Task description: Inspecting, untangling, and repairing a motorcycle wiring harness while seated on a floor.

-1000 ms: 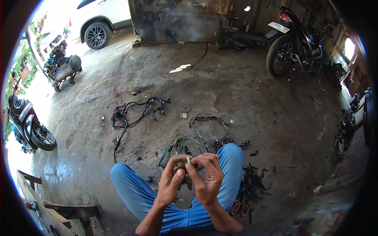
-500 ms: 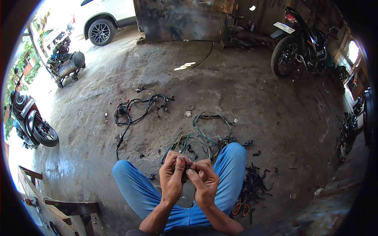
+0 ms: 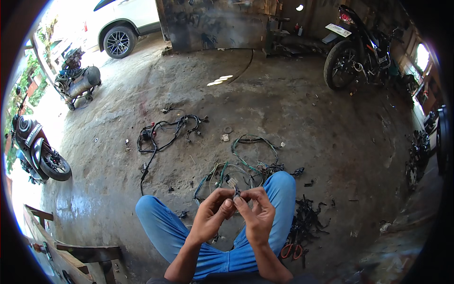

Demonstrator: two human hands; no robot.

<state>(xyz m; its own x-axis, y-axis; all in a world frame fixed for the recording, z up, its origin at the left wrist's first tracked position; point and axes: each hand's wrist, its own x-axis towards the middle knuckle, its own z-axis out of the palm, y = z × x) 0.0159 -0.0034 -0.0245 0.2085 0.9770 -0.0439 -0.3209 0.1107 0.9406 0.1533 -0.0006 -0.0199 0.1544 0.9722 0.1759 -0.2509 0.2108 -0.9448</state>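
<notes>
Above my lap, both hands pinch a small wire connector point(image 3: 232, 182), pale at its far end and dark lower down. My left hand point(image 3: 212, 218) closes on it from one side, thumb bent over the curled fingers. From the other side my right hand point(image 3: 257, 213) grips it between thumb and forefinger. Fingers hide its lower part, so its full shape does not show. Just beyond, a loosened wiring harness point(image 3: 255, 138) with green, black and pale wires lies on the floor, partly behind my hands.
A black wiring harness point(image 3: 182, 124) lies ahead to the left. Right of my knee are black tape scraps point(image 3: 307, 220) and orange scissor handles point(image 3: 297, 252). A wooden bench point(image 3: 87, 252) stands near left. Motorcycles point(image 3: 343, 64), a compressor point(image 3: 84, 83) and a white car point(image 3: 135, 16) stand farther off.
Both hands have shifted slightly right and down, and their fingertips now meet at the connector. Its pale end has come into sight above the fingers.
</notes>
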